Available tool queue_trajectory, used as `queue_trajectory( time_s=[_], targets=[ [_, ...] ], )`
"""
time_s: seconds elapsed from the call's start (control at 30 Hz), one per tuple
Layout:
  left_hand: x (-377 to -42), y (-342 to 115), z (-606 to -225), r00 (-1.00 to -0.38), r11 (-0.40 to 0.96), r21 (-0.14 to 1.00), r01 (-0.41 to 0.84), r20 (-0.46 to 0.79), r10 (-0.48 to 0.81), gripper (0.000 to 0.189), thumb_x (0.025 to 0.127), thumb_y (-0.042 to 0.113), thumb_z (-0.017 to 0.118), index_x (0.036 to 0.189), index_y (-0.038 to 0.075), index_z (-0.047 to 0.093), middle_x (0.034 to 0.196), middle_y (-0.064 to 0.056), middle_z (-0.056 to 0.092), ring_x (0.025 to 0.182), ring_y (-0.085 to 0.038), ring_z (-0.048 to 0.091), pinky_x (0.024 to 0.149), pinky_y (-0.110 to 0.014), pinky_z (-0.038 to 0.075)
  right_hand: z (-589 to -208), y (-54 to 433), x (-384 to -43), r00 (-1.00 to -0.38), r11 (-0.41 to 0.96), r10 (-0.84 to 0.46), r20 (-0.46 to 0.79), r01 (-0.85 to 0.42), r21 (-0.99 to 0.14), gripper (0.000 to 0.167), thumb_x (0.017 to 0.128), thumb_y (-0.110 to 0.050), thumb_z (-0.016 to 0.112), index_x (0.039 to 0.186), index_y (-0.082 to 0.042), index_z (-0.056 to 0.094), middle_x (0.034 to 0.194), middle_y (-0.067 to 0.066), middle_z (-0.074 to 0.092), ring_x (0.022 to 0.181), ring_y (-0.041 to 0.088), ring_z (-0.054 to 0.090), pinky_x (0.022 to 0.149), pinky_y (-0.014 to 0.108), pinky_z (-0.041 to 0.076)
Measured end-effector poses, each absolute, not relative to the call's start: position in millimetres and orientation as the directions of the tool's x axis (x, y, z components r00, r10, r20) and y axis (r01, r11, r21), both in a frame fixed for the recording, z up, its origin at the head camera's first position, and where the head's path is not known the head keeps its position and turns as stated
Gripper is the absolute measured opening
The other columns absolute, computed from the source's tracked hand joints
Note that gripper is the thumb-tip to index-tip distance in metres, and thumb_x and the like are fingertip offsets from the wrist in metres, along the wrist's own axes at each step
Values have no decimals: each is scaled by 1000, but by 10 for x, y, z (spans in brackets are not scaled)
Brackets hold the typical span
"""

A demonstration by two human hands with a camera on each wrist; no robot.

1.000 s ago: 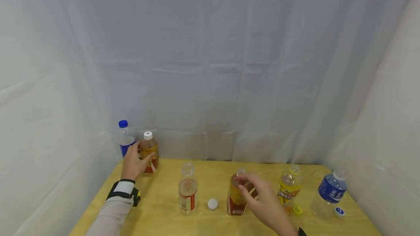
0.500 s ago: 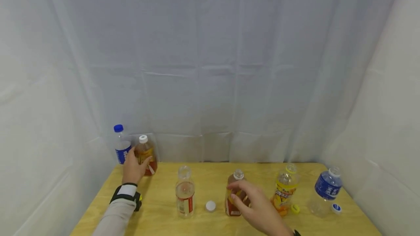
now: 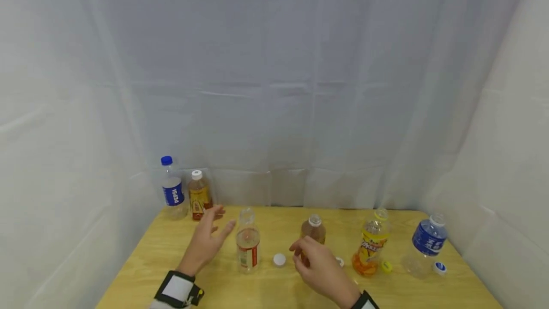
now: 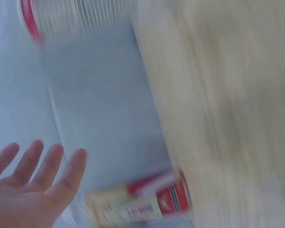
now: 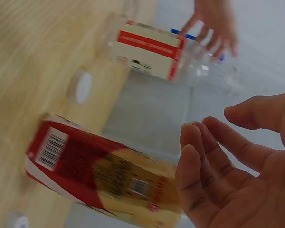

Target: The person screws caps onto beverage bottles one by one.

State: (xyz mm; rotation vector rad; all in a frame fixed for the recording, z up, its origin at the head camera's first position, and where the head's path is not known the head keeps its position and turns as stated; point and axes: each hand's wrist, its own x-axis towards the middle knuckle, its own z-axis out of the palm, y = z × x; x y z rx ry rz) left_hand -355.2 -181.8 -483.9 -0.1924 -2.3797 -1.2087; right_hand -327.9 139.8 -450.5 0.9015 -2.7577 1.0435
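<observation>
My left hand (image 3: 208, 240) is held out with fingers spread, between a white-capped tea bottle (image 3: 199, 198) at the back left and an uncapped clear bottle with a red-and-white label (image 3: 248, 247). Nothing is in that hand (image 4: 35, 192); the tea bottle's label (image 4: 137, 202) shows blurred in the left wrist view. My right hand (image 3: 319, 266) hovers in front of an uncapped brown tea bottle (image 3: 314, 229), partly hiding it. In the right wrist view its fingers are loosely bent around nothing, beside that bottle's red-and-gold label (image 5: 104, 175).
A blue-capped Pepsi bottle (image 3: 173, 192) stands at the back left. To the right are an uncapped yellow-labelled bottle (image 3: 372, 247) and an uncapped blue-labelled bottle (image 3: 428, 242). Loose caps lie on the table: white (image 3: 279, 260), another white (image 3: 340, 262), yellow (image 3: 386, 266) and blue-and-white (image 3: 440, 267).
My left hand has come away from the white-capped tea bottle, moving right and nearer. My right hand has dropped from the uncapped tea bottle's neck to in front of its body. A second white cap now shows.
</observation>
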Motion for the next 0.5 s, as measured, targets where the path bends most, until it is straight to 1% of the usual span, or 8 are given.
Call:
queue_trajectory(
  time_s=[0.07,0.13,0.2,0.23,0.37,0.5],
  targets=[
    [-3514,-1633,-4853,-899,592,736,327,435,-43,79,91,50,73,150,9,40,145,-16,51,131,-38,51,102,-58,49,-4615,1362,-3345,-839,625,-501,211,-520,-582,12,96,-12,65,108,-13,70,91,-7,57,68,3,50,57,21,46],
    [-3503,-1489,-4882,-900,599,730,330,434,-32,91,82,51,82,151,10,39,145,-14,50,131,-36,52,103,-57,48,-4723,1324,-3397,-842,639,-507,182,-509,-576,14,96,-13,66,109,-11,70,94,-5,58,70,3,51,58,22,46],
    [-3499,-1392,-4918,-897,604,724,335,441,-31,98,75,50,88,151,11,39,144,-12,51,130,-34,53,103,-55,49,-4822,1282,-3420,-842,653,-512,173,-512,-559,15,95,-14,68,109,-9,70,97,-3,60,71,3,53,58,22,47],
    [-3496,-1357,-4936,-893,605,721,339,448,-33,99,73,47,90,150,11,40,143,-11,52,128,-34,54,103,-55,50,-4865,1261,-3427,-839,655,-516,174,-517,-550,16,95,-14,68,110,-9,70,98,-2,60,72,3,53,59,22,47],
    [-3495,-1295,-4999,-885,614,711,342,464,-45,98,69,41,95,147,11,43,137,-10,55,122,-32,59,99,-53,52,-4987,1183,-3430,-839,664,-517,172,-519,-538,17,94,-13,70,110,-8,69,103,2,60,76,4,55,61,23,48],
    [-3510,-1272,-5020,-884,608,712,350,466,-37,97,69,35,95,145,7,43,134,-13,57,120,-33,60,99,-54,52,-5055,1132,-3457,-843,684,-515,154,-513,-519,22,92,-11,71,113,-9,68,108,3,58,81,8,58,63,26,51]
  ],
)
